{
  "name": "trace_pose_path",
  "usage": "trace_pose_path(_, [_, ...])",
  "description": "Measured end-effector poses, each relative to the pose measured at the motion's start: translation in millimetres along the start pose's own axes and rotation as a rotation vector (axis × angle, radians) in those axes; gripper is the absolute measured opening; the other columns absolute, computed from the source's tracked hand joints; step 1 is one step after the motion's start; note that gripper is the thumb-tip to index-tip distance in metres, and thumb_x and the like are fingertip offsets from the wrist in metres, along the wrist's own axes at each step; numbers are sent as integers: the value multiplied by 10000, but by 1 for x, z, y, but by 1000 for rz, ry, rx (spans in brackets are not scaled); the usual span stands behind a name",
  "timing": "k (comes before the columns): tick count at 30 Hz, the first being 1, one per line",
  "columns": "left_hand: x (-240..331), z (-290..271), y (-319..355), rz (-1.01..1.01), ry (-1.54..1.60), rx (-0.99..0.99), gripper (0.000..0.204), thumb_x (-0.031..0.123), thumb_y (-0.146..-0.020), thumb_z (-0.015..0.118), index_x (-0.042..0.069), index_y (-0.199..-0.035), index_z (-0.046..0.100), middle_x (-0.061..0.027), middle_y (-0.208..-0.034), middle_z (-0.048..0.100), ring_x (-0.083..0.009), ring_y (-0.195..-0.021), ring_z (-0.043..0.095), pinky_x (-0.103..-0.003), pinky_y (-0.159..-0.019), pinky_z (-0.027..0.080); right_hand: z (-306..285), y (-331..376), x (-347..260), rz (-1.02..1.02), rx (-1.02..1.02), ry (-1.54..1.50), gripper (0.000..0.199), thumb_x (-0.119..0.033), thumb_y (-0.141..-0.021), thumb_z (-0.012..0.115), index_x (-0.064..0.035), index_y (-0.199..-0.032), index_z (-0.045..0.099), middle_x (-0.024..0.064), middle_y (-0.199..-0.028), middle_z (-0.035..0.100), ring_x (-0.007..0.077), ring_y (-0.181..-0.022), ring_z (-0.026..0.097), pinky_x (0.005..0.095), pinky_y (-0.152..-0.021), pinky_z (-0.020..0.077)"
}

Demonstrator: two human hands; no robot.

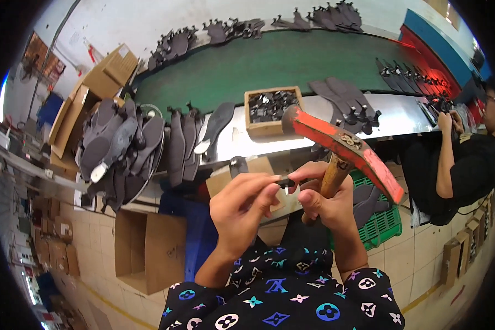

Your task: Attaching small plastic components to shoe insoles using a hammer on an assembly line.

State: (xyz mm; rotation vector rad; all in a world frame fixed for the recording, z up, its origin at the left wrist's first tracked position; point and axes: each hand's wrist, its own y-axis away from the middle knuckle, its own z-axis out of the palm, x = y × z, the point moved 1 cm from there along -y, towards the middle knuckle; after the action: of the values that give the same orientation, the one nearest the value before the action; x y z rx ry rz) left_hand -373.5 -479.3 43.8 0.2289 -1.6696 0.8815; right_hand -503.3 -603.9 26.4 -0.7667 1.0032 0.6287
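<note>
Close in front of my chest, my left hand [239,206] pinches a small dark piece [285,183] with a short pale end pointing down. The thumb and forefinger of my right hand [330,203] meet that piece from the other side. My right hand also grips a hammer [344,140] by its wooden handle; the worn red head is raised above the hand. Beyond the hands, a wooden tray [265,128] full of small dark and shiny parts stands on the metal bench edge. A dark grey shoe sole [220,124] lies left of it.
A green conveyor belt [220,66] runs behind the bench. Several soles are heaped in a round basket [158,157] at left. An open cardboard box [165,250], a blue bin [201,236] and a green crate [389,228] stand low down. A person [445,159] works at right.
</note>
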Motion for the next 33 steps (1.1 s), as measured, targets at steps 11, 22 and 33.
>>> trace_pose_path(11, [3, -42, 23, 430, -479, -86, 289, -20, -783, 774, -14, -1054, 675, -136, -1043, 665, -288, -825, 661, -373, -669, 547, 37, 10, 35, 163, -78, -194, 171, -60, -954, 662, 28, -1098, 636, 52, -792, 641, 63, -479, 496, 224, -414, 364])
trace_pose_path(22, [-19, -64, 37, 302, -399, -88, 266, 6, -751, 794, 6, -985, 670, -107, -991, 683, -276, -909, 673, -343, -754, 543, 42, 15, 53, 253, -68, -28, 192, -86, -928, 679, 52, -1053, 634, 134, -992, 671, 63, -454, 491, 208, -382, 355])
trace_pose_path(33, [-166, -91, -18, -75, -609, -32, 337, 152, -791, 810, 0, -1074, 709, -167, -1026, 720, -278, -976, 691, -340, -802, 520, 26, -74, 109, 220, -87, 473, 223, -127, -891, 731, 8, -1067, 706, 56, -880, 719, 74, -707, 620, 256, -638, 481])
